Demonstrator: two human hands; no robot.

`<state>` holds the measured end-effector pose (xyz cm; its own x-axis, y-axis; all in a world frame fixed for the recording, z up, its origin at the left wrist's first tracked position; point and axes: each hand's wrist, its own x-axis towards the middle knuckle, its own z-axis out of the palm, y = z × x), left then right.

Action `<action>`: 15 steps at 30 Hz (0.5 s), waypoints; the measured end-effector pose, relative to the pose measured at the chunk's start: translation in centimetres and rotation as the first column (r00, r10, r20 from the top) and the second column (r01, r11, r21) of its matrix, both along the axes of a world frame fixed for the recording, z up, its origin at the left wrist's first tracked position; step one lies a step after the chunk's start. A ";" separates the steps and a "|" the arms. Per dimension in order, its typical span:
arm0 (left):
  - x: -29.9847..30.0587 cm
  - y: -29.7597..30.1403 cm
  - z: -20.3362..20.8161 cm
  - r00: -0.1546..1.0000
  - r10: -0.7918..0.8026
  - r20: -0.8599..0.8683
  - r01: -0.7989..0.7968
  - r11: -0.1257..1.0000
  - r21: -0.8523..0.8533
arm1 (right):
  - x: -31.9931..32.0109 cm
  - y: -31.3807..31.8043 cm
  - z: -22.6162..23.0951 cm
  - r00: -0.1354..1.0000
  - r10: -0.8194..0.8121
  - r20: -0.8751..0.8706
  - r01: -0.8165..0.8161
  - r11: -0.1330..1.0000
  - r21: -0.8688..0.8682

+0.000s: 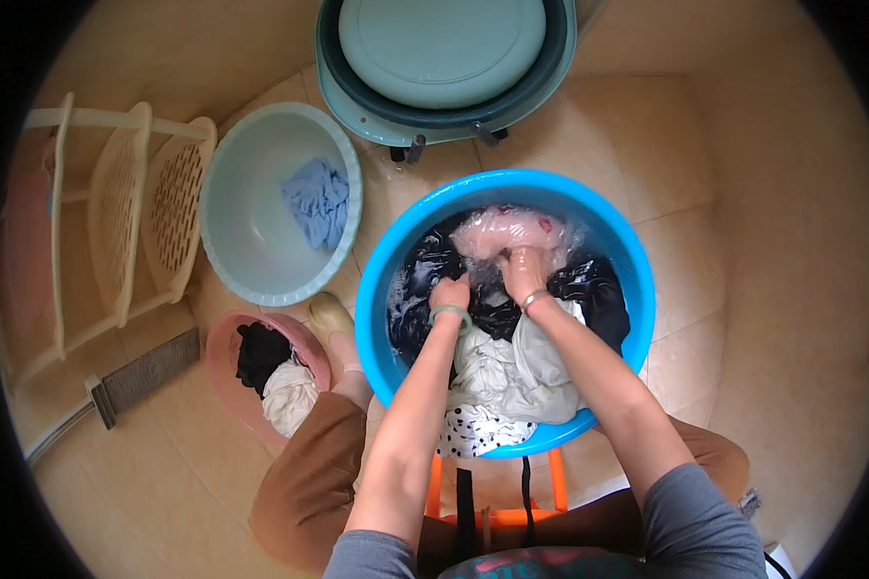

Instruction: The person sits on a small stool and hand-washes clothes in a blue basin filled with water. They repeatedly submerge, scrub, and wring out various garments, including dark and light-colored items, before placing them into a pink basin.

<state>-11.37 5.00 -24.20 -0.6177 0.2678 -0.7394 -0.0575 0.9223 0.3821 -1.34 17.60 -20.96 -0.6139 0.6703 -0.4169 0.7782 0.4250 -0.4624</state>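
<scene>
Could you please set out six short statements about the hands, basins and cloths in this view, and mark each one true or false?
1. The left hand and right hand are both inside the blue tub. True.
2. The right wrist is bare. False: it wears a silver-coloured band.
3. A light blue cloth lies in the pale green basin. True.
4. The pale green basin stands right of the blue tub. False: it stands to the left.
5. The pink basin holds black cloth and white cloth. True.
6. Dotted fabric lies in the pink basin. False: the dotted fabric is at the blue tub's near rim.
</scene>
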 end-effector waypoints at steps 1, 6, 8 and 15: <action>0.1 -1.0 -0.2 0.993 0.121 0.017 -0.122 0.989 0.079 | -0.4 -0.8 1.9 0.977 -0.021 -0.213 0.037 0.997 0.071; 3.4 -1.0 6.7 0.425 0.419 0.803 -0.897 0.315 0.310 | 3.2 -5.4 12.3 0.768 -0.031 -0.640 -0.054 0.992 -0.112; 2.2 -3.4 4.8 0.229 0.188 0.955 -0.932 0.325 0.159 | 3.4 -7.9 16.8 0.748 0.069 -0.660 -0.234 0.958 -0.165; 4.6 -1.8 17.5 0.325 0.129 0.937 -0.912 0.305 0.275 | 5.9 -11.3 21.7 0.772 0.387 -0.505 -0.292 0.921 0.259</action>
